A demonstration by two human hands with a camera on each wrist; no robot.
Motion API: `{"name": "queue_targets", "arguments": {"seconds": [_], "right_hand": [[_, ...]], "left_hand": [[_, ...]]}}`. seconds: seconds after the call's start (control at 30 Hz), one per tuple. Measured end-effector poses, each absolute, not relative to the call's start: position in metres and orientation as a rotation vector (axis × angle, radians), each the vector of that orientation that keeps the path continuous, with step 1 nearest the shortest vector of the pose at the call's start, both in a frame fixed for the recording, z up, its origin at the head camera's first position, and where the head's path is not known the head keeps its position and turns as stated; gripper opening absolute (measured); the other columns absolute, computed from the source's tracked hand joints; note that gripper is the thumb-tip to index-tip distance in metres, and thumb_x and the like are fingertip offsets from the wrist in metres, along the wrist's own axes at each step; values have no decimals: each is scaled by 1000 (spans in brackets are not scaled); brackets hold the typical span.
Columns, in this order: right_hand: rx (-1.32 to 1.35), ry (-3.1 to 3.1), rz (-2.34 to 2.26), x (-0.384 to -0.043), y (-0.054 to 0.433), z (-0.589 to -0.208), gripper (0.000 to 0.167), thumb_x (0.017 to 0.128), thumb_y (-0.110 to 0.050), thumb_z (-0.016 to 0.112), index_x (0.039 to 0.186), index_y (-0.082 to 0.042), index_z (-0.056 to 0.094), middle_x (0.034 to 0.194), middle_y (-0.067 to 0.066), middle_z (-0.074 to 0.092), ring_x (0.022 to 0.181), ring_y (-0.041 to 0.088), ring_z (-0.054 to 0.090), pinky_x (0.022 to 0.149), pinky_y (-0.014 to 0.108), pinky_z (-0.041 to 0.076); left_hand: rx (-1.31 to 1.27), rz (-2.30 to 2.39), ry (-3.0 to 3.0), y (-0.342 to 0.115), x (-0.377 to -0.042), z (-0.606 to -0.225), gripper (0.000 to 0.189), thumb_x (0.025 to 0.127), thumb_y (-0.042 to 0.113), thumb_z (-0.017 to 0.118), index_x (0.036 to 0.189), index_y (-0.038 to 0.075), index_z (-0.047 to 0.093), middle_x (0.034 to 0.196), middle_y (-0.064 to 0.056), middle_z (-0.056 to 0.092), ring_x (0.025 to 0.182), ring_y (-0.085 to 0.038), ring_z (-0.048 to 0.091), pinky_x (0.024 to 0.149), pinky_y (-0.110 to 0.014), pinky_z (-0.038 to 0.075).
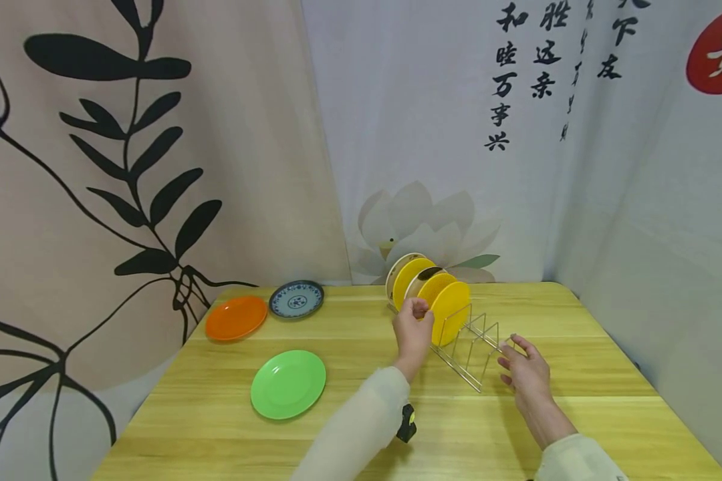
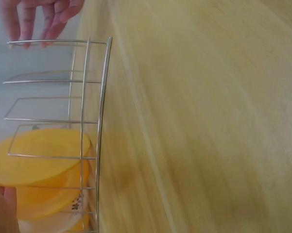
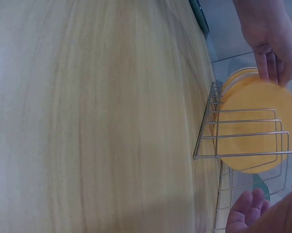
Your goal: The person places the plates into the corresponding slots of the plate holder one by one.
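Note:
My left hand (image 1: 413,331) is at the upper edge of the front yellow plate (image 1: 453,312), its fingers bent and pinching the rim. This plate stands upright in a wire dish rack (image 1: 466,375), in front of several more yellow and patterned white plates (image 3: 235,80). At the rack's near right end, my right hand (image 1: 528,375) has loosely bent, spread fingers, with fingertips right by the end wire. In the left wrist view, those right fingers (image 2: 51,19) overlap the last wire loop, and only part of the left hand (image 2: 2,211) shows.
On the wooden table (image 1: 361,427), a green plate (image 1: 289,385) lies flat left of my left arm. Farther back are an orange plate (image 1: 236,318) and a blue patterned plate (image 1: 297,299). Printed curtains (image 1: 265,167) hang behind the table.

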State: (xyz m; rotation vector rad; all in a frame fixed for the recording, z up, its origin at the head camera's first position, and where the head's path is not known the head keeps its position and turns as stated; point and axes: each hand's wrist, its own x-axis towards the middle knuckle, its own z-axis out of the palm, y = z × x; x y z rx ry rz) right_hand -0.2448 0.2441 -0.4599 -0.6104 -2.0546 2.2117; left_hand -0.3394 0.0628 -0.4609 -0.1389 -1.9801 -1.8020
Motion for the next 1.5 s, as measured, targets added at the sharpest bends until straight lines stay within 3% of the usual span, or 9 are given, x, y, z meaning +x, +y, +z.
{"name": "queue_targets", "arguments": {"seconds": [0.57,0.73,1.27,1.5], "right_hand": [[-627,-2048,2204,-245,244,-462,66,100,-34,58,155,-13,28,134,5,41,111,19,50,87,32,49],[-633,-2051,2197,-245,245,-462,66,100,-34,58,155,-13,28,136,4,40,109,17,51,86,31,49],[-622,-2052,2193,-246,245,-463,66,100,-34,58,155,-13,29,135,4,41,108,16,51,85,32,48],[-610,-2061,2195,-245,245,-464,66,100,-34,58,155,-13,27,137,5,39,113,20,48,87,33,48]], "left_hand": [[-137,-1807,-1958,54,-336,-457,17,83,-6,71,96,3,65,91,-7,68,84,-16,65,72,-26,57],[-175,-1813,-1942,47,-338,-451,18,84,-7,70,101,-2,64,95,-14,67,84,-17,64,74,-26,56],[-190,-1783,-1967,-1,-349,-439,26,83,-6,71,107,1,63,103,-20,66,86,-23,64,76,-31,57],[-137,-1789,-2021,-29,-354,-439,32,82,-6,70,113,-2,63,102,-16,66,88,-27,64,75,-32,57]]}}
